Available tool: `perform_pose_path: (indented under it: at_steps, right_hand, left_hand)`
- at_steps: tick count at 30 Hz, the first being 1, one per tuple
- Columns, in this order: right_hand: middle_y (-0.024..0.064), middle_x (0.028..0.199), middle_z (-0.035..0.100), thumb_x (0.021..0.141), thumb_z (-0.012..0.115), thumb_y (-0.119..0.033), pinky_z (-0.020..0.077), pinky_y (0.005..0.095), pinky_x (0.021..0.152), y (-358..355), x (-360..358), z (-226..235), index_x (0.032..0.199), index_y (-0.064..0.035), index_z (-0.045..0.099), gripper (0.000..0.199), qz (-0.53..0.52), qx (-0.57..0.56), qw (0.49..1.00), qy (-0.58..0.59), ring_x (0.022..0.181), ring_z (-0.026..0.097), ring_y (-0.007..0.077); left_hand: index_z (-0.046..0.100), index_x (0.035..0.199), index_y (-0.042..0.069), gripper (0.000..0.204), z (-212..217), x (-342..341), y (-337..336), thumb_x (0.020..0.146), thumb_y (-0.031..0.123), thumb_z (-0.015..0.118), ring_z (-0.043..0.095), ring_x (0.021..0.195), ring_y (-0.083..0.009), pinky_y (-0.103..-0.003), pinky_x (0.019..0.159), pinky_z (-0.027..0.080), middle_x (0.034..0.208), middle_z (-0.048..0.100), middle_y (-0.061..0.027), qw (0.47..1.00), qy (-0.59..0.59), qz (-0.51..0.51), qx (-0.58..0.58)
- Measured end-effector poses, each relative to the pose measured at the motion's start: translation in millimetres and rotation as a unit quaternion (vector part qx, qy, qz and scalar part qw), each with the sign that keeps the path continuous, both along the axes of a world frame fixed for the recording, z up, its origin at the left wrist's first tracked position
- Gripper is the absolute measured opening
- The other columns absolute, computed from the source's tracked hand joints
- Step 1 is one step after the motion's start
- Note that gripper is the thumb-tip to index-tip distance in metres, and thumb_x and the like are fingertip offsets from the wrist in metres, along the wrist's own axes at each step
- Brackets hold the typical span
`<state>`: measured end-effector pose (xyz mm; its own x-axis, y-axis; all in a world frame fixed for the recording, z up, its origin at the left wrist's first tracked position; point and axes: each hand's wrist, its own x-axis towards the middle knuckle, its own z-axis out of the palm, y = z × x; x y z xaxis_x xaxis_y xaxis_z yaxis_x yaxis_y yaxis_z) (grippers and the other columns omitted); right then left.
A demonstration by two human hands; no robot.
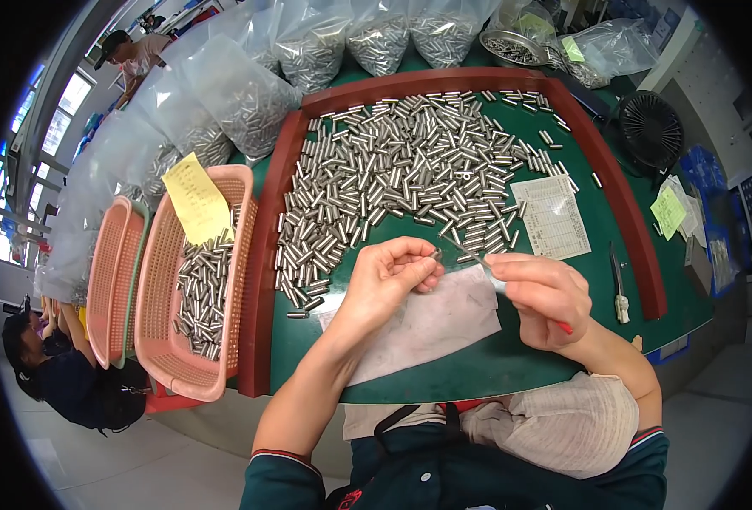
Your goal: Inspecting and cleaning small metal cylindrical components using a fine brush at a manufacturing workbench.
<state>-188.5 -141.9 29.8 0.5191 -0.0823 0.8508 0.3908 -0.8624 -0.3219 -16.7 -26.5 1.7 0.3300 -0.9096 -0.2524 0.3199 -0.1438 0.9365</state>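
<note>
My left hand [397, 276] is closed in a pinch on a small metal cylinder [436, 253], mostly hidden by the fingertips. My right hand [547, 297] grips a slim rod-like tool [468, 250] with a red end [565, 327] showing below the palm. The tool's thin metal tip points left, close to the cylinder; whether they touch I cannot tell. Both hands are above a pale, smudged cloth [444, 319] at the table's near edge. Beyond them spreads a wide heap of loose metal cylinders [401, 166] on the green table top [601, 246].
A dark red wooden frame [269, 255] borders the heap. To the left stand pink baskets [146, 327], one holding cylinders and a yellow note [197, 200]. Filled plastic bags [248, 102] line the back. At right are a printed sheet [553, 217], pliers-like tool [620, 289] and black fan [650, 127].
</note>
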Motion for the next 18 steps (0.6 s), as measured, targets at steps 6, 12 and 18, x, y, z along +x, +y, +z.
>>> perform_pose_path:
  at_steps: [6, 12, 18]
  right_hand:
    - [0.0163, 0.083, 0.064, 0.083, 0.052, 0.007, 0.0512, 0.0293, 0.065, 3.8, -1.8, -7.6, 0.09, 0.0051, 0.055, 0.008, -0.023, 0.24, 0.97, -0.016, 0.075, 0.063, 0.0238]
    - [0.0155, 0.082, 0.064, 0.083, 0.053, 0.007, 0.0501, 0.0285, 0.064, 4.7, -0.7, -6.3, 0.09, 0.0043, 0.055, 0.008, -0.029, 0.25, 0.968, -0.003, 0.074, 0.062, 0.0225]
    - [0.0143, 0.08, 0.064, 0.081, 0.054, 0.008, 0.0496, 0.0288, 0.062, 5.2, -0.9, -6.6, 0.089, 0.0038, 0.055, 0.009, -0.034, 0.239, 0.971, 0.002, 0.072, 0.062, 0.0225]
  left_hand:
    - [0.058, 0.093, -0.002, 0.012, -1.1, 0.1, -0.2, 0.081, -0.002, 0.061, 0.061, 0.073, -0.0116, -0.022, 0.068, 0.051, 0.084, 0.064, -0.0108, 0.999, -0.03, 0.011, -0.005]
    - [0.057, 0.089, -0.001, 0.016, 0.6, -1.2, -1.5, 0.076, -0.005, 0.065, 0.059, 0.072, -0.0078, -0.02, 0.067, 0.05, 0.082, 0.062, -0.006, 0.998, -0.055, 0.029, -0.012]
    - [0.057, 0.085, 0.0, 0.018, -2.3, -2.2, -2.2, 0.072, -0.008, 0.066, 0.056, 0.068, -0.004, -0.017, 0.063, 0.047, 0.079, 0.06, -0.0021, 0.997, -0.064, 0.041, -0.033]
